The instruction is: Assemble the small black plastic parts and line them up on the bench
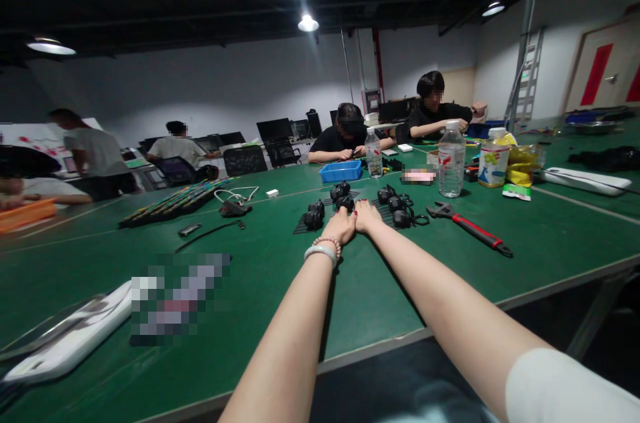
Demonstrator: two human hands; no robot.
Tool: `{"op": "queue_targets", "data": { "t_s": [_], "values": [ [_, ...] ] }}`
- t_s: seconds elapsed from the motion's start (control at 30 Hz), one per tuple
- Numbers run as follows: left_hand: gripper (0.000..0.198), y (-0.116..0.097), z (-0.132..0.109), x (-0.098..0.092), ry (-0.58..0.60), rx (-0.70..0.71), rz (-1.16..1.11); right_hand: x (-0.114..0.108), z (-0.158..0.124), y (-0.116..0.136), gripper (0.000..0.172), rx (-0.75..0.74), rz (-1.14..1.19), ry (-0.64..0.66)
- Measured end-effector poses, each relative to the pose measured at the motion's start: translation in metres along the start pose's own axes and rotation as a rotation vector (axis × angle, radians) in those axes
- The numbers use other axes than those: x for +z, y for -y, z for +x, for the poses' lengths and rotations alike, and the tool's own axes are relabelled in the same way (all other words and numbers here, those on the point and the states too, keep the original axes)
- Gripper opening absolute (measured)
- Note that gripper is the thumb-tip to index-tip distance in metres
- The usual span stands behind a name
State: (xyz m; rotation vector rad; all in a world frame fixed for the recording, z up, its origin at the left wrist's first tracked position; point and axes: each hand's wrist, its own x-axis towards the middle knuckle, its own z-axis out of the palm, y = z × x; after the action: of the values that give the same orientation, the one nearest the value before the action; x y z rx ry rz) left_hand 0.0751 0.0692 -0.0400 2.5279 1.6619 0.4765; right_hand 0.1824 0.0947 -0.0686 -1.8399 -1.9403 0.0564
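Note:
Both my arms reach forward over the green table (pixel 270 276). My left hand (pixel 343 225), with a beaded bracelet and a pale bangle at the wrist, is at a black part (pixel 342 196) among several similar ones; its fingers are partly hidden. Right beside it, my right hand (pixel 367 216) lies close to the same parts, and what its fingers hold, if anything, cannot be made out. One black part (pixel 314 215) sits to the left, and another (pixel 401 217) with a looped cable lies to the right. Dark slatted pieces lie under them.
An adjustable wrench (pixel 473 228) with red-black handle lies right. Behind stand a blue tray (pixel 341 171), clear bottles (pixel 451 159) and a labelled bottle (pixel 493 159). A cable bundle (pixel 175 201) and a white device (pixel 75 336) are left. Two people (pixel 330 146) (pixel 435 109) sit across.

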Motion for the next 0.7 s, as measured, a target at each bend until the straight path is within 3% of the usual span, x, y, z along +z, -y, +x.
{"op": "queue_targets", "data": {
  "t_s": [0.7],
  "values": [
    [0.05, -0.0016, 0.0, -0.0006, 0.03, -0.045, 0.048, 0.0017, 0.0024, -0.001, 0.044, -0.007, -0.03, 0.045]
  ]
}}
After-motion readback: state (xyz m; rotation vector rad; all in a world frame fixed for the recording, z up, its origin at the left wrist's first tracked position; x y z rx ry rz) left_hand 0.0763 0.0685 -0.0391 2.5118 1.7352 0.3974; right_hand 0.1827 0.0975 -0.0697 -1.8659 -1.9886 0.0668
